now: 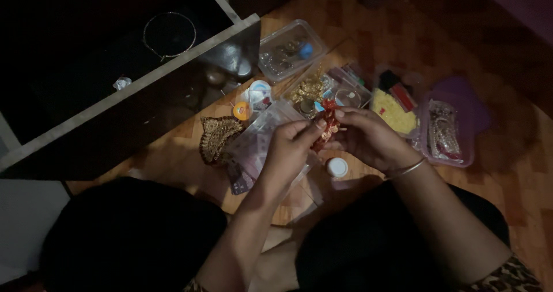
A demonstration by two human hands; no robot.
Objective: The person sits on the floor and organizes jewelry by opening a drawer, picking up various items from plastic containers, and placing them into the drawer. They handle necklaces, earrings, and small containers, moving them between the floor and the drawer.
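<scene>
An open dark drawer point(115, 67) edges the left. Mid-floor, the left hand point(288, 151) and right hand point(368, 136) meet, fingers pinching a red-gold ornament point(327, 125) above a crowded spread of clear boxes point(288, 50); bare wooden floor point(518, 171) lies rightward.

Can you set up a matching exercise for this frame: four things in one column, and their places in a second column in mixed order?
Things:
1. red and gold ornament
2. thin ring-shaped chain
3. small white cap
4. purple-lidded box

Places:
A. on the wooden floor just below the right hand
B. inside the dark open drawer
C. far right of the spread, holding silvery jewellery
D. held between the left hand and the right hand

Pairs: 1-D, 2-B, 3-A, 4-C
</scene>
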